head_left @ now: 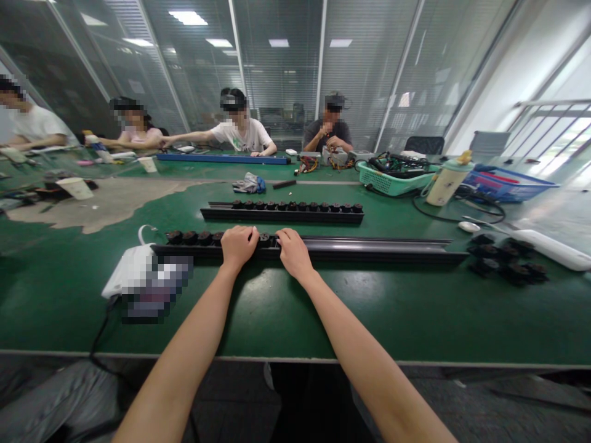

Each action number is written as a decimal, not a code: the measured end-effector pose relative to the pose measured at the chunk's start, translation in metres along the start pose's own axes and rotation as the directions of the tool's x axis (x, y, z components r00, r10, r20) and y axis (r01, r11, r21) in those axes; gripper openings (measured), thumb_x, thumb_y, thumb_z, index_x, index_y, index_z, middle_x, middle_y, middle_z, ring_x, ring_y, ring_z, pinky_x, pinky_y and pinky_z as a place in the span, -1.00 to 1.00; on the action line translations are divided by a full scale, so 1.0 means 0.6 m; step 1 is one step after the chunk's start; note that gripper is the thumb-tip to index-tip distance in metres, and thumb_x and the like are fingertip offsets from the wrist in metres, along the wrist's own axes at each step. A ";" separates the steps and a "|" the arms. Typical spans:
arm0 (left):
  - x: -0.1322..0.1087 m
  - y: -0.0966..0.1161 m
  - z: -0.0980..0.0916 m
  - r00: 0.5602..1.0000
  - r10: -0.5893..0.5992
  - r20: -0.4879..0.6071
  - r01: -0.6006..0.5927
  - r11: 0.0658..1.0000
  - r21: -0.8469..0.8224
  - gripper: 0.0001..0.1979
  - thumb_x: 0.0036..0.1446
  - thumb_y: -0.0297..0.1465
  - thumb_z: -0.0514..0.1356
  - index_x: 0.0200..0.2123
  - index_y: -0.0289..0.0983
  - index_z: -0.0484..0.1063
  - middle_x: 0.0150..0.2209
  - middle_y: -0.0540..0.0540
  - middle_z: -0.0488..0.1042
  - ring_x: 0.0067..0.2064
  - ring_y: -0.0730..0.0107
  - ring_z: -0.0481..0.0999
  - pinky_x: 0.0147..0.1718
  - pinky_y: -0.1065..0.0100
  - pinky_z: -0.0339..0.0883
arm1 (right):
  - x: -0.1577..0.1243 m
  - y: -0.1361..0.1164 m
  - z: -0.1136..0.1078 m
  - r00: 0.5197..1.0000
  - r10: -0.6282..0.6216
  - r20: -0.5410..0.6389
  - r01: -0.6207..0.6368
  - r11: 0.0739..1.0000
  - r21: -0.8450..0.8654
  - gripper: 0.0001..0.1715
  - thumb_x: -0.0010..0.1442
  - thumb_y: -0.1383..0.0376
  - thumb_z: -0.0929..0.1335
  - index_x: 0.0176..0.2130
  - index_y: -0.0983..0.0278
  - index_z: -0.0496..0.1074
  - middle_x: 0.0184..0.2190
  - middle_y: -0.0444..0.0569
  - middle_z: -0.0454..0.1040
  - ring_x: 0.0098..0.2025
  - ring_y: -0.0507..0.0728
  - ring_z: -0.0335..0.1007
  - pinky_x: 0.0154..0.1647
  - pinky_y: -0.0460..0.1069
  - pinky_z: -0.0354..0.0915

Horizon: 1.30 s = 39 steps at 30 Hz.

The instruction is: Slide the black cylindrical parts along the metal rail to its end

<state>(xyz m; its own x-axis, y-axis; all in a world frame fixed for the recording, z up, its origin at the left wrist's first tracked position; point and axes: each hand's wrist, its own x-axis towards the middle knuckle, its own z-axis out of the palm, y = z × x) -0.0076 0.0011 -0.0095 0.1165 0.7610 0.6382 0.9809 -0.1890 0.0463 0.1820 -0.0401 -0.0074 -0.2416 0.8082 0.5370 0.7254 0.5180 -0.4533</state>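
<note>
On the green table, near its front edge, lies a long black rail. Left hand and right hand rest on it together, fingers curled over; whether they clasp it is unclear.

This is looking like a light-assembly workshop set up in an office-style room. A long green-matted counter is carrying black socket strips, loose black sockets, a green basket of cables and a blue tray. Several people are sitting along the far side, working at parts in front of them, while glass partitions with blinds are closing the room in under glowing ceiling light panels.
</note>
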 end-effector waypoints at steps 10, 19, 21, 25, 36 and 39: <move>0.001 0.003 -0.003 1.000 -0.007 0.008 0.007 1.000 0.016 -0.50 0.41 -0.23 -0.08 -0.39 -0.25 0.57 -0.27 -0.24 0.63 -0.20 0.09 0.56 -0.23 0.17 0.23 | 0.002 -0.001 -0.002 0.999 0.018 0.030 -0.017 1.000 -0.016 -0.48 0.36 0.54 0.15 0.14 0.39 0.50 0.11 0.20 0.48 0.17 0.23 0.33 0.27 0.08 0.24; 0.001 0.003 -0.002 1.000 -0.011 0.001 0.011 1.000 0.009 -0.51 0.40 -0.24 -0.07 -0.39 -0.25 0.57 -0.29 -0.25 0.62 -0.21 0.08 0.55 -0.23 0.17 0.23 | 0.003 0.001 -0.003 1.000 0.014 0.018 -0.014 1.000 0.021 -0.45 0.31 0.59 0.16 0.11 0.33 0.51 0.10 0.17 0.49 0.16 0.22 0.34 0.26 0.09 0.24; 0.000 0.004 -0.002 1.000 -0.007 -0.006 0.007 1.000 0.007 -0.52 0.40 -0.24 -0.06 -0.40 -0.24 0.57 -0.30 -0.24 0.62 -0.21 0.09 0.55 -0.23 0.17 0.23 | 0.002 0.002 -0.004 1.000 0.013 0.014 -0.013 1.000 0.021 -0.46 0.31 0.58 0.15 0.10 0.35 0.51 0.10 0.17 0.49 0.15 0.22 0.34 0.26 0.09 0.25; 0.000 0.004 -0.002 1.000 -0.007 -0.017 0.007 1.000 0.000 -0.53 0.39 -0.24 -0.05 -0.42 -0.24 0.56 -0.30 -0.24 0.62 -0.22 0.10 0.54 -0.24 0.18 0.22 | 0.001 0.005 -0.005 1.000 0.018 0.014 -0.019 0.999 0.027 -0.47 0.32 0.57 0.16 0.10 0.35 0.52 0.09 0.18 0.49 0.15 0.22 0.33 0.25 0.09 0.25; 0.001 0.005 -0.005 1.000 -0.008 -0.013 0.008 1.000 0.005 -0.53 0.40 -0.24 -0.05 -0.42 -0.24 0.55 -0.31 -0.23 0.62 -0.23 0.10 0.54 -0.26 0.17 0.20 | 0.001 0.007 -0.010 1.000 0.025 0.019 -0.026 0.999 0.025 -0.46 0.32 0.57 0.15 0.10 0.35 0.52 0.09 0.17 0.49 0.15 0.22 0.33 0.24 0.09 0.26; 0.001 0.006 -0.005 1.000 -0.003 -0.011 0.003 1.000 0.013 -0.52 0.40 -0.25 -0.06 -0.42 -0.24 0.55 -0.30 -0.24 0.62 -0.22 0.10 0.55 -0.25 0.17 0.20 | 0.001 0.008 -0.010 0.999 0.027 0.017 -0.028 0.999 0.017 -0.46 0.32 0.57 0.14 0.09 0.34 0.53 0.08 0.17 0.50 0.13 0.22 0.33 0.23 0.10 0.26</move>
<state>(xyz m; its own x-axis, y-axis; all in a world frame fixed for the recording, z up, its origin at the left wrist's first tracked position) -0.0044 -0.0007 -0.0066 0.1119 0.7548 0.6463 0.9832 -0.1787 0.0384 0.1895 -0.0388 -0.0051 -0.2325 0.8268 0.5122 0.7210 0.5000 -0.4798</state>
